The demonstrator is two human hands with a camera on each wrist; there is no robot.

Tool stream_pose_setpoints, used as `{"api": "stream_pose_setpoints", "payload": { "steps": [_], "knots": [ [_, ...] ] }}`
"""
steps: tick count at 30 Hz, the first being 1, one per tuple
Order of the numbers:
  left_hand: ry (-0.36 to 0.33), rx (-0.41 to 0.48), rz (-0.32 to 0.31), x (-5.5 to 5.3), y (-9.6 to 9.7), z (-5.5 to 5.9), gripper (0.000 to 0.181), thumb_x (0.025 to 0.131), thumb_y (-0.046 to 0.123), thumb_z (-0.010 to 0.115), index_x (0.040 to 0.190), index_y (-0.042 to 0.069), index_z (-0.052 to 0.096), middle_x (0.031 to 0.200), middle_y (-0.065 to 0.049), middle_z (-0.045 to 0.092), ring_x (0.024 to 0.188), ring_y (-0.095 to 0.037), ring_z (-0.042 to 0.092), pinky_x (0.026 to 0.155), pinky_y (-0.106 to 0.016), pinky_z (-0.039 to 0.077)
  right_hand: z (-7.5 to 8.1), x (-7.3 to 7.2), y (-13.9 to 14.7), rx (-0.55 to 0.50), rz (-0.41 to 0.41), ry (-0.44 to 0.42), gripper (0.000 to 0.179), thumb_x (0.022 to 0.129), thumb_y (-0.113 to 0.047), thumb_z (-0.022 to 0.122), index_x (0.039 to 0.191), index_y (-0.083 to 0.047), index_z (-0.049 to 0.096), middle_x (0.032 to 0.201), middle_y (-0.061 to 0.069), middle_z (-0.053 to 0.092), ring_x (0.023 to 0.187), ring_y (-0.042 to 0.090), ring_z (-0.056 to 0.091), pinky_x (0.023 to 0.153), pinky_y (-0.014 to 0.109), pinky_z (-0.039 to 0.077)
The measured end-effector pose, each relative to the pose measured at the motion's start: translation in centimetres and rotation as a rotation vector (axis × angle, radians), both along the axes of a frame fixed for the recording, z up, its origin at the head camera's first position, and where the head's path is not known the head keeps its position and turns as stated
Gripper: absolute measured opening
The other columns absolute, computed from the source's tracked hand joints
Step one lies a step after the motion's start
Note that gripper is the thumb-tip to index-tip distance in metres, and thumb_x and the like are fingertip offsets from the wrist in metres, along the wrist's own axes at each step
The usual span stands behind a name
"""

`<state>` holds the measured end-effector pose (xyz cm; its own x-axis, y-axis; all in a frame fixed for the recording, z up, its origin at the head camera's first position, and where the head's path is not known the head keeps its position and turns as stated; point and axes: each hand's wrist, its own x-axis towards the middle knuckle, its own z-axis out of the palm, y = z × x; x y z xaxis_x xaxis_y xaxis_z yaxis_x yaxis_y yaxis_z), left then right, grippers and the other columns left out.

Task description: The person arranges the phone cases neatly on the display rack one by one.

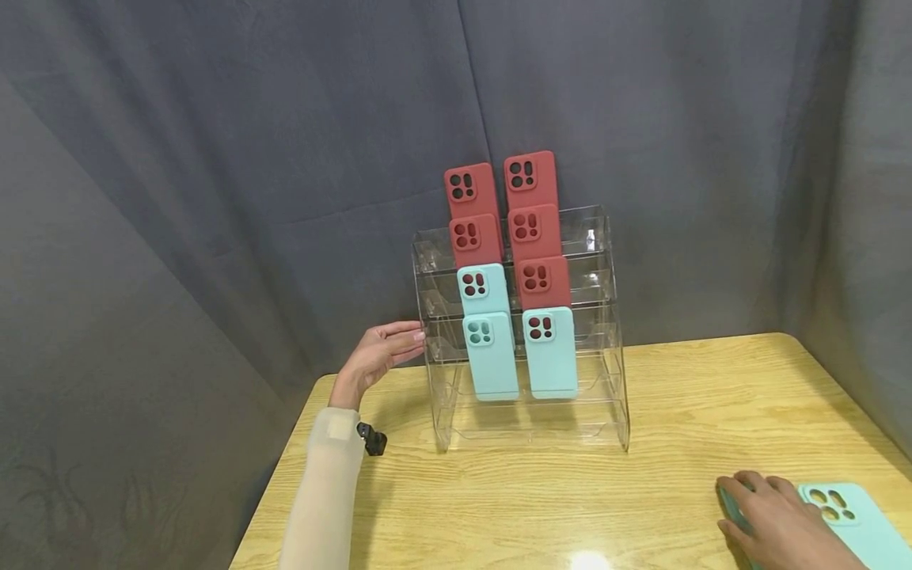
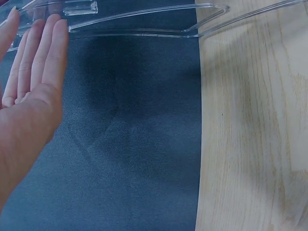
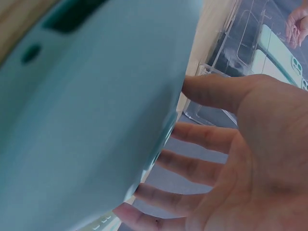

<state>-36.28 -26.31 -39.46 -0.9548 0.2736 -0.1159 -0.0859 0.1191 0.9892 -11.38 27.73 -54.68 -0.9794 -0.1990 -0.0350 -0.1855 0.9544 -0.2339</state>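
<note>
My left hand [image 1: 385, 348] reaches the left side of a clear tiered display rack [image 1: 620, 396], fingers straight and fingertips right at its side panel; the left wrist view shows the same hand [image 2: 36, 91] with the fingers extended and nothing in them. At the lower right, my right hand [image 1: 777, 514] holds a mint phone case [image 1: 734, 507], mostly hidden beneath it in the head view. In the right wrist view that case [image 3: 96, 115] looms large, with the thumb and fingertips along its edge. Another mint phone case [image 1: 879, 522] lies on the table just right of this hand.
Two columns of phone cases lean in the rack: several red cases [image 1: 545, 285] above, mint cases [image 1: 552, 356] lower down. The rack stands on a wood-grain table [image 1: 527, 499]. Grey curtains [image 1: 321, 158] hang behind and at both sides.
</note>
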Motion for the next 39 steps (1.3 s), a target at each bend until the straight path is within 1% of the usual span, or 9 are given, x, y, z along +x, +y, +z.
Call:
{"api": "stream_pose_setpoints", "payload": {
  "steps": [3, 6, 10, 13, 17, 23, 27, 34, 39],
  "knots": [
    [0.006, 0.002, 0.0, 0.1, 0.1, 0.0, 0.051, 0.102, 0.007, 0.069, 0.15, -0.001, 0.054, 0.151, -0.022, 0.058, 0.113, -0.013, 0.074, 0.106, -0.034, 0.058, 0.1, -0.1, 0.0, -0.007, 0.005, 0.011, 0.045, 0.085, -0.028, 0.087, 0.119, -0.004, 0.069, 0.117, 0.021, 0.069, 0.094, 0.05, 0.066, 0.065, 0.056, 0.06],
    [0.01, 0.005, -0.001, 0.2, 0.1, -0.1, 0.052, 0.102, 0.008, 0.069, 0.15, -0.002, 0.054, 0.153, -0.023, 0.056, 0.114, -0.014, 0.074, 0.106, -0.034, 0.058, 0.3, -0.1, -0.1, -0.011, -0.004, -0.007, 0.043, 0.086, -0.026, 0.086, 0.12, -0.005, 0.068, 0.118, 0.021, 0.069, 0.094, 0.051, 0.066, 0.062, 0.058, 0.059],
    [0.015, 0.002, 0.005, 0.1, 0.0, -0.1, 0.051, 0.102, 0.008, 0.069, 0.15, -0.001, 0.054, 0.153, -0.023, 0.056, 0.115, -0.014, 0.073, 0.107, -0.035, 0.058, 0.5, -0.2, -0.1, -0.016, -0.013, -0.029, 0.044, 0.088, -0.025, 0.083, 0.123, -0.003, 0.067, 0.121, 0.025, 0.067, 0.097, 0.055, 0.065, 0.061, 0.067, 0.058],
    [0.023, -0.007, 0.001, -0.1, 0.0, -0.1, 0.052, 0.102, 0.008, 0.069, 0.151, 0.0, 0.053, 0.153, -0.022, 0.056, 0.117, -0.014, 0.073, 0.11, -0.037, 0.056, 0.6, -0.2, 0.0, -0.032, -0.006, -0.011, 0.044, 0.088, -0.022, 0.083, 0.124, -0.001, 0.067, 0.122, 0.025, 0.067, 0.097, 0.055, 0.065, 0.061, 0.07, 0.057],
    [0.014, 0.011, 0.004, 0.0, 0.0, -0.1, 0.052, 0.102, 0.008, 0.068, 0.151, -0.001, 0.053, 0.153, -0.023, 0.056, 0.117, -0.014, 0.073, 0.115, -0.042, 0.052, 0.6, -0.3, 0.1, -0.057, 0.013, 0.033, 0.044, 0.086, -0.018, 0.084, 0.123, 0.0, 0.067, 0.117, 0.023, 0.069, 0.094, 0.051, 0.066, 0.063, 0.066, 0.059],
    [0.015, 0.01, -0.001, 0.2, 0.0, -0.1, 0.054, 0.102, 0.008, 0.068, 0.152, -0.002, 0.051, 0.154, -0.024, 0.055, 0.116, -0.013, 0.073, 0.109, -0.036, 0.056, 0.2, -0.5, 0.2, -0.119, 0.025, 0.043, 0.049, 0.083, -0.018, 0.087, 0.122, 0.004, 0.065, 0.111, 0.021, 0.07, 0.093, 0.039, 0.069, 0.074, 0.057, 0.059],
    [0.015, 0.012, -0.005, 0.2, 0.1, -0.1, 0.053, 0.102, 0.008, 0.068, 0.152, -0.003, 0.052, 0.154, -0.024, 0.055, 0.115, -0.013, 0.073, 0.108, -0.035, 0.057, 0.4, -0.5, -0.1, -0.125, 0.018, 0.046, 0.05, 0.083, -0.02, 0.087, 0.118, 0.009, 0.067, 0.112, 0.024, 0.07, 0.095, 0.04, 0.069, 0.078, 0.057, 0.06],
    [0.015, 0.01, -0.011, 0.2, 0.1, 0.1, 0.053, 0.102, 0.008, 0.068, 0.151, -0.002, 0.052, 0.154, -0.024, 0.054, 0.114, -0.012, 0.073, 0.109, -0.036, 0.056, 1.6, -0.5, -1.5, -0.148, 0.006, 0.152, 0.05, 0.08, -0.024, 0.091, 0.114, 0.008, 0.071, 0.112, 0.022, 0.072, 0.097, 0.038, 0.071, 0.078, 0.053, 0.061],
    [0.011, 0.012, -0.004, 0.3, 0.1, 0.0, 0.05, 0.103, 0.007, 0.067, 0.15, -0.002, 0.053, 0.154, -0.023, 0.055, 0.116, -0.014, 0.073, 0.109, -0.036, 0.056, 2.6, -0.4, -2.7, -0.184, 0.002, 0.26, 0.051, 0.079, -0.025, 0.091, 0.117, 0.004, 0.072, 0.115, 0.02, 0.072, 0.102, 0.041, 0.069, 0.082, 0.057, 0.06]
  ]
}}
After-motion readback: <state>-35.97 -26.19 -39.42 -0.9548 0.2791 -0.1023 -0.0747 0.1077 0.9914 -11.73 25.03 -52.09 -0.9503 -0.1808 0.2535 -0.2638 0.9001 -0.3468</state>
